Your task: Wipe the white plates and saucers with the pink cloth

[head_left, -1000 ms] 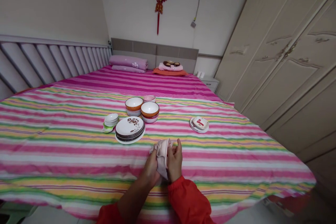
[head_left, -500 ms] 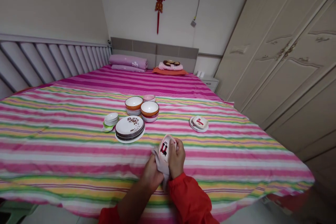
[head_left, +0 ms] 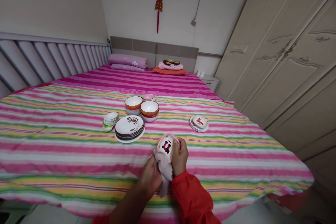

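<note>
A small pink-rimmed white dish [head_left: 166, 145] with a red and black cat print is tilted up above the bed's near part. My right hand [head_left: 180, 155] grips its right edge, thumb on the inner face. Closed around a greyish-pink cloth [head_left: 165, 168], my left hand [head_left: 151, 176] presses it to the dish's lower left edge, and the loose end of the cloth hangs down. Ahead and left of the hands lies a stack of dark-edged plates [head_left: 129, 126] with a flower print. To the right sits a small stack of white dishes [head_left: 199, 123].
Behind the plates stand stacked bowls [head_left: 149, 109], some orange-banded. Left of them, small white bowls [head_left: 111, 118] rest on a green dish [head_left: 107, 127]. Everything lies on a striped cloth [head_left: 233, 154] over the bed. A wardrobe [head_left: 283, 63] lines the right side.
The dish has turned, so its inside shows more openly. My right hand has moved slightly right, and more of the cloth now hangs between the hands.
</note>
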Available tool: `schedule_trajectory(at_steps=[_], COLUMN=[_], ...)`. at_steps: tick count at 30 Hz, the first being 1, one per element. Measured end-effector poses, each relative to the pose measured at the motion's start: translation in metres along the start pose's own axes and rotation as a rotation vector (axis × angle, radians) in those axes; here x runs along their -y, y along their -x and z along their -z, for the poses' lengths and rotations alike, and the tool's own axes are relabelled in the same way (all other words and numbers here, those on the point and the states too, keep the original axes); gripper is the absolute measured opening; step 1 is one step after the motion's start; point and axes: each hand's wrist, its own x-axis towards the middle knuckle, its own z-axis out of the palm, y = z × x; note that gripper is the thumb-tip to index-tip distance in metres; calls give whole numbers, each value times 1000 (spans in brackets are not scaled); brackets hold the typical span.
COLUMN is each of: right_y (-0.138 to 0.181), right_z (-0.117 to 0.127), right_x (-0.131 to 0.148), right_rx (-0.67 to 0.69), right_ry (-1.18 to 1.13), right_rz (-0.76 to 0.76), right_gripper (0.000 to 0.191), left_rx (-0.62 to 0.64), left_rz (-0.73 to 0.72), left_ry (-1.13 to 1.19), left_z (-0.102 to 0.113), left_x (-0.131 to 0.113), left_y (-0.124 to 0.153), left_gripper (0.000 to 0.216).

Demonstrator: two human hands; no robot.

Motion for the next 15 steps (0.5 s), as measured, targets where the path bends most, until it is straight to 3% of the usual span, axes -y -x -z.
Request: schedule_trajectory(at_steps=[8, 15], right_y=[5, 16], right_z=[5, 4], right_x=[-4, 5], right_rx=[11, 119], right_ry=[92, -39], right_rz=[63, 33], right_gripper=[27, 21], left_rx=[-83, -200], left_rz=[-108, -312], left_ry=[-16, -112], left_z=[-2, 0], left_x=[-18, -25], left_y=[6, -1], left_gripper=[28, 34])
